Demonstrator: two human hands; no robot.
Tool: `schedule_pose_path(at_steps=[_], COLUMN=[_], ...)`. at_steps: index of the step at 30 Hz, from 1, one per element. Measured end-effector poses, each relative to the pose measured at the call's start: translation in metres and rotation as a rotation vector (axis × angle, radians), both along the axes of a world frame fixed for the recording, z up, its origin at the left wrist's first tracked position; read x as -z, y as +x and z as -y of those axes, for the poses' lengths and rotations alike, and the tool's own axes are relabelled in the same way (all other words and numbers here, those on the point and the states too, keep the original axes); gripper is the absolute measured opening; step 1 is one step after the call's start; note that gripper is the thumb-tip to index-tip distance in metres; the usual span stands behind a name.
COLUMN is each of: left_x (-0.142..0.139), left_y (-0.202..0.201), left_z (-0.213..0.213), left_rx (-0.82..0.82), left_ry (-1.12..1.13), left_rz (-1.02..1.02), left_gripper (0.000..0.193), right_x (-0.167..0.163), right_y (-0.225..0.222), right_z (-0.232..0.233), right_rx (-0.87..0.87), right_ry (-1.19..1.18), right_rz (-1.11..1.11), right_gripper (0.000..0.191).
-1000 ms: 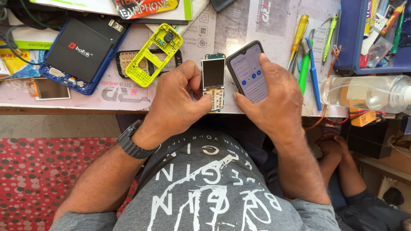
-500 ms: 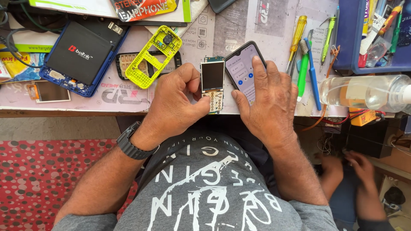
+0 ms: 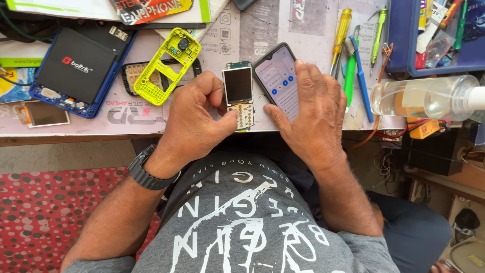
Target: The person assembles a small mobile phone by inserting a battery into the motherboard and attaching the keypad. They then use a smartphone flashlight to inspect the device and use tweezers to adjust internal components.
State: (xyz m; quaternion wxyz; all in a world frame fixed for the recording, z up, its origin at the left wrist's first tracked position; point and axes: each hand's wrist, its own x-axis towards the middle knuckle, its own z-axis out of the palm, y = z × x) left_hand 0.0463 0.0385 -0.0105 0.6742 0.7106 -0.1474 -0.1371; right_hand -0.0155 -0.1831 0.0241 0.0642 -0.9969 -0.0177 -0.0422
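Bright, even daylight fills the view, strongest across the surface at the top. Shadows are soft: each hand throws only a faint dark edge onto the surface beneath it, and the space under the surface is darker. The phone screen glows pale without washing out. The clear bottle carries white glare along its side. Focus is sharp across the middle, and the skin of the right hand shows fine detail. Straight edges bow slightly toward the corners.

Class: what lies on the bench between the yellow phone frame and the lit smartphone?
In the head view, a bare keypad-phone board with small screen lies there, touched by the left hand.
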Motion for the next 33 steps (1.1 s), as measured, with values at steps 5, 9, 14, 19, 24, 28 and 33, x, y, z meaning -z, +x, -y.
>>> schedule_pose_path(at_steps=[5, 9, 14, 19, 24, 28, 33], left_x=[0.001, 0.001, 0.0, -0.003, -0.005, -0.008, -0.008], left_y=[-0.002, -0.003, -0.009, -0.015, -0.014, -0.016, -0.017], left_z=[0.001, 0.0, 0.005, 0.005, 0.004, 0.007, 0.01], left_rx=[0.01, 0.006, 0.088, 0.096, 0.061, 0.032, 0.004], left_ry=[-0.102, -0.037, -0.347, -0.373, -0.342, -0.245, -0.148], left_rz=[-0.04, -0.013, -0.16, -0.168, -0.123, -0.055, 0.033], left_gripper=[0.034, 0.038, 0.034, 0.031, 0.036, 0.034, 0.033], right_x=[-0.013, -0.015, 0.0, 0.02, 0.026, 0.027, 0.03], right_y=[-0.01, -0.024, -0.025, -0.022, -0.023, -0.022, -0.02], right_z=[0.003, -0.005, -0.013, -0.028, -0.032, -0.033, -0.03], right_rx=[-0.032, -0.039, -0.028, 0.037, 0.066, 0.095, 0.087], right_ry=[0.153, 0.507, 1.26, 1.866, 1.872, 1.739, 1.686], right_rz=[0.065, 0.054, -0.181, -0.326, -0.301, -0.257, -0.241], right_gripper=[0.093, 0.082, 0.064, 0.05, 0.031, 0.024, 0.022])
